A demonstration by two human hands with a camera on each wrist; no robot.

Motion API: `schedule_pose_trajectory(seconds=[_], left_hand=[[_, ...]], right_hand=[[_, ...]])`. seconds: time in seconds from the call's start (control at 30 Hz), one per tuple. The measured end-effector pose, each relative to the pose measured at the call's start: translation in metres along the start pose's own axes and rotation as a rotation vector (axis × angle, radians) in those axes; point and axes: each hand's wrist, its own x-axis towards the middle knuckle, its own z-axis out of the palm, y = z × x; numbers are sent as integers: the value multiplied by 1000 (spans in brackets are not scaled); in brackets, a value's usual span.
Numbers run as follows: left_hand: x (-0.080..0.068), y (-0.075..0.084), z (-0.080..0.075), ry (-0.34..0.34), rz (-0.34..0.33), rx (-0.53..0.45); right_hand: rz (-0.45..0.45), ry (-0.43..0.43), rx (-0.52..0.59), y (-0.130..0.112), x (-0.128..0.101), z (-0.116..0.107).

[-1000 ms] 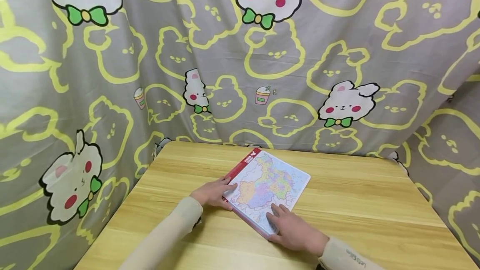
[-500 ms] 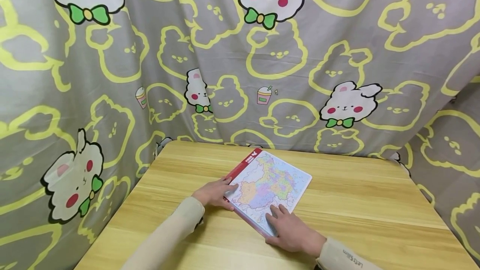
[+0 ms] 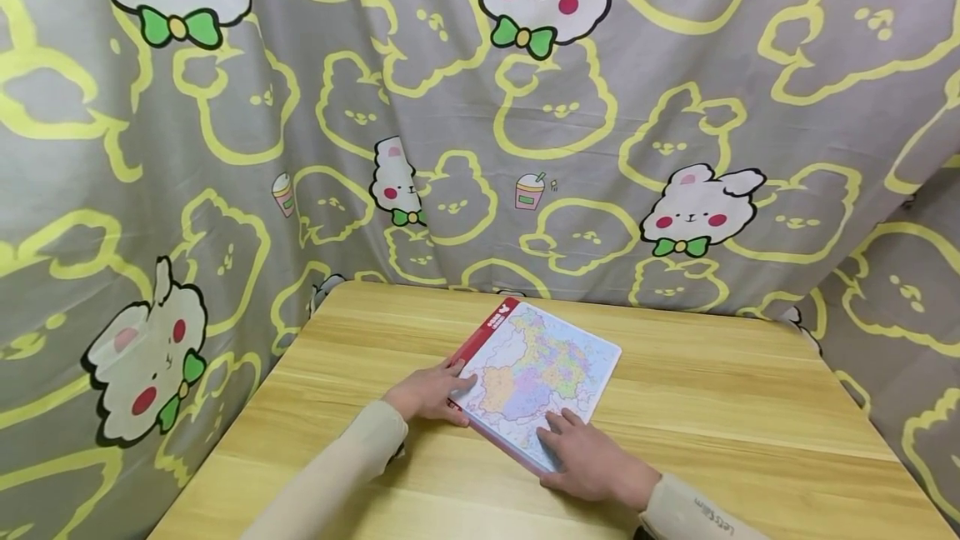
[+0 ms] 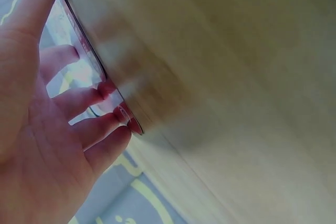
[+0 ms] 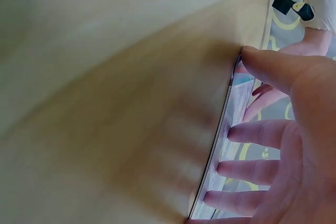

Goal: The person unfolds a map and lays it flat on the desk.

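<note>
A flat, thin rectangular board or case printed with a colourful map (image 3: 528, 373) lies slantwise on the wooden table in the head view, a red strip along its left edge. My left hand (image 3: 429, 392) rests at its left corner, fingers spread over the red strip and thumb side at the near edge. At the near right corner my right hand (image 3: 592, 457) lies with its fingertips on the map and the thumb by the corner. Both wrist views show mostly straight, spread fingers touching the glossy edge (image 4: 123, 111) of the board.
The light wooden table (image 3: 720, 407) extends around the board on all sides. A grey curtain (image 3: 450, 107) with yellow outlines and white cartoon animals hangs behind the table and along both sides.
The board stays in place under both hands. My right hand has shifted very slightly to the right; the left hand is almost still.
</note>
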Motion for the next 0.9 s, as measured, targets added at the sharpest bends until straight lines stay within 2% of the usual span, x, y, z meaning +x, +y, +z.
schedule_pose_trajectory(seconds=[0.23, 0.43, 0.9], left_hand=[[-7, 6, -1, 26, 17, 10], [-10, 9, -1, 21, 10, 15], [-18, 16, 1, 32, 47, 17]], right_hand=[[-8, -6, 9, 2, -2, -3], [-10, -15, 14, 5, -3, -4], [8, -14, 40, 14, -5, -5]])
